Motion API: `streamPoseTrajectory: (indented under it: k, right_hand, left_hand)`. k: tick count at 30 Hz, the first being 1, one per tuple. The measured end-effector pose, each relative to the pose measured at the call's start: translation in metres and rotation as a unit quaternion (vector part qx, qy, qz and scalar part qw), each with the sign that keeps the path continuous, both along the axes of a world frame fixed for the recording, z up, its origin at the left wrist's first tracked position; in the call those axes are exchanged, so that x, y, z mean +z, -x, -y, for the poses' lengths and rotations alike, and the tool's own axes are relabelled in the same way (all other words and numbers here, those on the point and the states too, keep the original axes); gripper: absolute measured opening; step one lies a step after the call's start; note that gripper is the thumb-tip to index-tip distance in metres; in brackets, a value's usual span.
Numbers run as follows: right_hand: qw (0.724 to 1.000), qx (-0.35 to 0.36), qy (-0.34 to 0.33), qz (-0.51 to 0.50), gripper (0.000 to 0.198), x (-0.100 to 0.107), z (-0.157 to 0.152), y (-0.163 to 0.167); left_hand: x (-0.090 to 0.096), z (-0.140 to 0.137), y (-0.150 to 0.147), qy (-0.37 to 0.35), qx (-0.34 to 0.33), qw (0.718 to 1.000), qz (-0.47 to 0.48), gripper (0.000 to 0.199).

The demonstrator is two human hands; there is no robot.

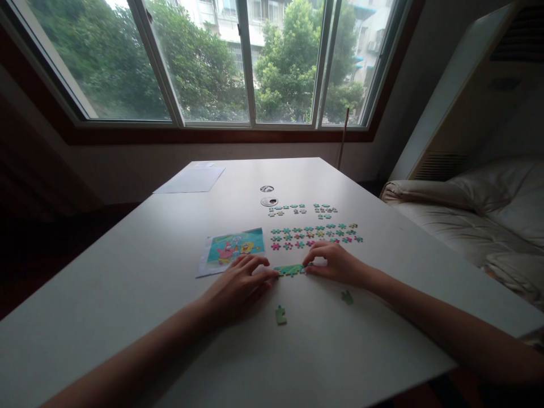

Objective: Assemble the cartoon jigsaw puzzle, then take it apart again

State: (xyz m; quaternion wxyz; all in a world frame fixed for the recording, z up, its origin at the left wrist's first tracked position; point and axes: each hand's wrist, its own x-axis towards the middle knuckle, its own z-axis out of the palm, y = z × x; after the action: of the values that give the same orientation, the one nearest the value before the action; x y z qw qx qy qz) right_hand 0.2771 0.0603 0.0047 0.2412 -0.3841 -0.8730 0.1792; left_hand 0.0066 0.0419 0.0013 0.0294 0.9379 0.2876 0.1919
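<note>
A short strip of joined green puzzle pieces [291, 270] lies flat on the white table between my hands. My left hand [244, 280] rests at its left end, fingers apart, one fingertip touching the edge. At the right end, my right hand [335, 263] pinches a small puzzle piece [304, 268] between thumb and forefinger, against the strip; the fingers partly cover it. Two loose green pieces lie nearer me: one puzzle piece [281, 315] below the strip, another puzzle piece [347, 297] below my right wrist. Left of the strip is a cartoon reference picture [236, 247], partly behind my left hand.
Rows of loose puzzle pieces [314, 232] lie beyond my hands, with smaller groups of pieces [293, 208] farther back. Two round flat objects [269, 202] sit behind them. White paper [191, 179] lies at the table's far left corner. A sofa [459, 209] stands at right.
</note>
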Motion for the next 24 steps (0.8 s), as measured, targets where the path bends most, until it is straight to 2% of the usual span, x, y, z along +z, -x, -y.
streamPoseTrajectory:
  k: [5,13,19,24]
  right_hand:
    - [1.000,0.013,0.021,-0.015,0.014,0.001,-0.002,-0.002]
    - [0.999,0.032,0.006,0.017,0.015,0.010,-0.006,-0.014]
    - [0.998,0.039,0.025,0.048,0.015,0.009,-0.007,-0.016]
    - [0.998,0.036,0.034,0.043,0.015,0.010,-0.008,-0.016]
  left_hand:
    - [0.000,0.000,0.000,0.002,-0.003,1.000,-0.009,0.027]
    - [0.004,-0.001,-0.002,0.005,-0.001,1.000,-0.023,0.026]
    - [0.015,-0.001,-0.014,0.030,-0.054,0.997,-0.051,0.030]
    - [0.013,-0.002,-0.030,0.027,-0.079,0.994,-0.076,0.035]
